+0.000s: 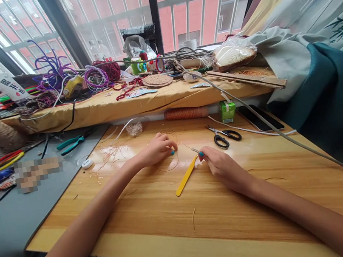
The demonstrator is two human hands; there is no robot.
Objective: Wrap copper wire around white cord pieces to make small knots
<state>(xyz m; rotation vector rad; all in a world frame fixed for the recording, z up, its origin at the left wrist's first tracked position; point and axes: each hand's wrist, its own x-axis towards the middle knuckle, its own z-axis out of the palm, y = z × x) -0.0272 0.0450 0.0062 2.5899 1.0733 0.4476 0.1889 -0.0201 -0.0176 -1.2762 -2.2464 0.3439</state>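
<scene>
My left hand [159,148] rests low over the table, its fingers curled down and pinched around thin brown thread [176,162]. Loops of that thread lie above and below the fingers. To the right, my right hand [223,163] is closed, thumb and finger pinching a short, slim grey stick-like piece [195,150] that points left; its exact kind is unclear. A strand seems to run near its tip. Just beside these fingertips lies a pair of yellow tweezers [186,178], flat on the wood.
Black-handled scissors [224,135], a green carton [227,111] and a phone [260,117] lie beyond my right hand. A spool of orange thread [185,113] sits under the cluttered shelf [142,103]. Thread scraps [111,154] and teal pliers [71,144] are leftward. A grey cable [288,132] crosses the right side.
</scene>
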